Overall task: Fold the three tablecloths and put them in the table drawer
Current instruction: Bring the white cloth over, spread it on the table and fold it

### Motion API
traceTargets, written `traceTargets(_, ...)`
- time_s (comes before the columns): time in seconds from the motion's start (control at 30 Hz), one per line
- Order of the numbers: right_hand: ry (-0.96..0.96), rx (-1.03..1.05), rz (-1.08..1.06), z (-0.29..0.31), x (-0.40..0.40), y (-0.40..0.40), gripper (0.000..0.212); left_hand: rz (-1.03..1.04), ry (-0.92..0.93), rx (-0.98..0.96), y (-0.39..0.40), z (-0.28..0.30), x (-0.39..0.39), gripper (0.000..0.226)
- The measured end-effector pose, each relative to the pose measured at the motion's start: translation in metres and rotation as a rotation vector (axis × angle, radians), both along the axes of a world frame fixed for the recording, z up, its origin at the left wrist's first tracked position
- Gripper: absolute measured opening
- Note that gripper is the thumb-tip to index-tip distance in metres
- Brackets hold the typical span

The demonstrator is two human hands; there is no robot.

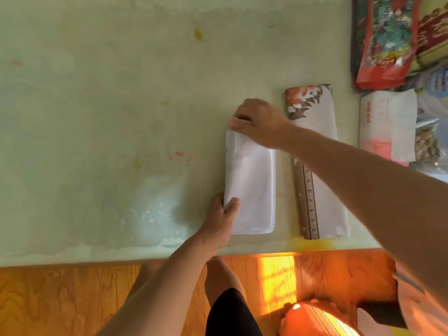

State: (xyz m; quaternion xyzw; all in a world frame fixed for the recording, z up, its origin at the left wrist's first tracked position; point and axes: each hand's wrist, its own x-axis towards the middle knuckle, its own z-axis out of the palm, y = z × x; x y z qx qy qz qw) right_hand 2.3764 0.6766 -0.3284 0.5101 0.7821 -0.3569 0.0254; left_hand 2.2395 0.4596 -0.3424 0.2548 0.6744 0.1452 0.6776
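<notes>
A white tablecloth [252, 185], folded into a narrow oblong, lies on the pale green table [109, 117] near its front edge. My left hand [221, 219] pinches its near left corner, thumb on top. My right hand [257, 122] grips the cloth's far end, fingers curled over the fold. Just to the right lies a second folded tablecloth [320, 132], white with an orange flower and a brown patterned border; my right forearm crosses over it. No third cloth and no drawer are in view.
Red snack bags [385, 42], a white and pink packet [388, 124] and a bag of nuts [426, 144] crowd the table's right end. The table's front edge runs across the lower frame, with wooden floor [60, 301] and my legs below.
</notes>
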Motion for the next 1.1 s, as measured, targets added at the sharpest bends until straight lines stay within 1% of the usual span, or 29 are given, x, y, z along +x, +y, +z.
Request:
traceTargets(0.1, -0.144, -0.118, -0.020, 0.005, 0.020, -0.006, 0.052, -0.009, -0.018, 0.057, -0.005, 0.002, 0.005, 0.050)
traceTargets(0.2, -0.262, -0.108, -0.073, -0.004, 0.009, -0.008, 0.053, -0.014, 0.000, 0.067, -0.008, 0.000, 0.016, 0.055)
traceTargets(0.27, -0.260, -0.065, -0.142, -0.013, -0.001, -0.009, 0.057, -0.031, 0.107, 0.073, -0.007, -0.002, 0.022, 0.054)
traceTargets(0.33, -0.268, -0.051, -0.217, -0.021, -0.005, -0.009, 0.061, -0.089, 0.247, 0.072, -0.005, -0.002, 0.029, 0.059)
traceTargets(0.4, -0.241, -0.049, -0.283, -0.020, -0.008, -0.011, 0.061, -0.237, 0.519, 0.142, -0.002, -0.001, 0.039, 0.077)
traceTargets(0.43, -0.229, -0.029, -0.301, -0.017, -0.012, -0.013, 0.060, -0.349, 0.610, 0.157, -0.004, -0.001, 0.041, 0.079)
traceTargets(0.47, -0.240, 0.015, -0.291, -0.014, -0.018, -0.018, 0.060, -0.471, 0.637, 0.143, -0.005, 0.000, 0.042, 0.071)
traceTargets(0.5, -0.276, 0.082, -0.231, -0.013, -0.023, -0.023, 0.060, -0.541, 0.662, 0.125, -0.002, 0.006, 0.042, 0.066)
traceTargets(0.53, -0.323, 0.148, -0.130, -0.014, -0.028, -0.029, 0.059, -0.584, 0.760, 0.210, -0.001, 0.007, 0.042, 0.068)
traceTargets(0.6, -0.390, 0.230, 0.029, -0.020, -0.034, -0.042, 0.056, -0.702, 0.839, 0.438, 0.001, 0.006, 0.035, 0.077)
traceTargets(0.67, -0.451, 0.281, 0.067, -0.025, -0.035, -0.045, 0.061, -0.957, 0.869, 0.658, 0.003, 0.001, 0.019, 0.078)
traceTargets(0.73, -0.493, 0.301, 0.101, -0.028, -0.034, -0.044, 0.065, -1.130, 0.818, 0.766, 0.007, -0.011, 0.005, 0.072)
traceTargets(0.8, -0.462, 0.323, 0.125, -0.032, -0.033, -0.046, 0.067, -1.204, 0.776, 0.787, 0.007, -0.020, -0.002, 0.072)
traceTargets(0.9, -0.412, 0.306, 0.075, -0.040, -0.034, -0.044, 0.070, -1.245, 0.747, 0.774, 0.010, -0.028, -0.003, 0.072)
traceTargets(1.0, -0.420, 0.286, 0.052, -0.044, -0.035, -0.042, 0.070, -1.337, 0.762, 0.754, 0.016, -0.030, -0.005, 0.072)
traceTargets(1.07, -0.387, 0.254, 0.069, -0.039, -0.036, -0.038, 0.068, -1.345, 0.769, 0.741, 0.020, -0.024, -0.003, 0.073)
traceTargets(1.1, -0.340, 0.241, 0.046, -0.036, -0.037, -0.037, 0.066, -1.367, 0.784, 0.725, 0.023, -0.020, -0.003, 0.074)
